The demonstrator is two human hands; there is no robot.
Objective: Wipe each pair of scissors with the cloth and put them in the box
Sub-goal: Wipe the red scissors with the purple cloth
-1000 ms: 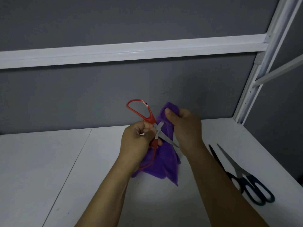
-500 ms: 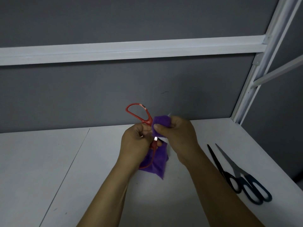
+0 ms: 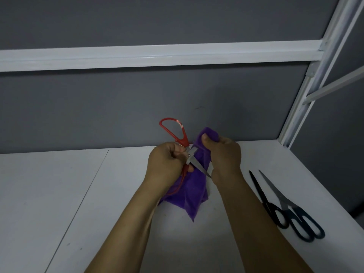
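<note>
Cloth (image 3: pixel 194 186) higher vs prev, tight in R hand (image 3: pixel 224 156); red scissors (image 3: pixel 184 142) tight in L hand (image 3: pixel 165 164), against cloth.

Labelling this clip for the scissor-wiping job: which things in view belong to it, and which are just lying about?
In the job: red-handled scissors, gripped by the left hand; purple cloth, held in the right hand; dark-handled scissors lying on the white table, waiting.
Just there: white table; white rail; grey wall. No box in view.

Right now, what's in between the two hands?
The head view shows the metal blades of the red-handled scissors and the purple cloth between the left hand and right hand.
</note>
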